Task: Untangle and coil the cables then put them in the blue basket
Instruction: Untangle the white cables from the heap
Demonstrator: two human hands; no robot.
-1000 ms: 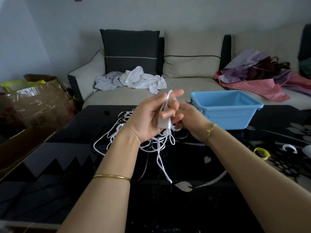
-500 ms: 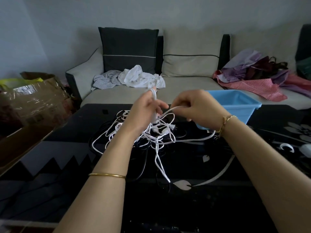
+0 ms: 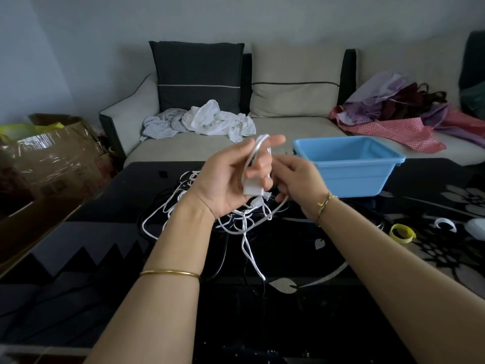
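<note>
A tangle of white cables (image 3: 236,219) lies on the black table (image 3: 288,311), mixed with thin black cables (image 3: 223,258). My left hand (image 3: 231,179) is raised above the tangle, palm up, with loops of white cable wound over its fingers and a white plug block (image 3: 252,187) held against them. My right hand (image 3: 294,179) sits close beside it and pinches the white cable just below the plug. The blue basket (image 3: 349,177) stands on the table just right of my hands; nothing shows inside it.
A yellow tape ring (image 3: 402,233), a white ring (image 3: 444,223) and a white object (image 3: 476,227) lie at the table's right. Behind the table is a sofa (image 3: 288,132) with crumpled clothes (image 3: 217,122) and bags. A cardboard box (image 3: 52,153) stands at the left.
Half a second ago my hands were apart, drawing cable out. Now the right hand has come back beside the left, which has turned palm up with another loop on its fingers.
</note>
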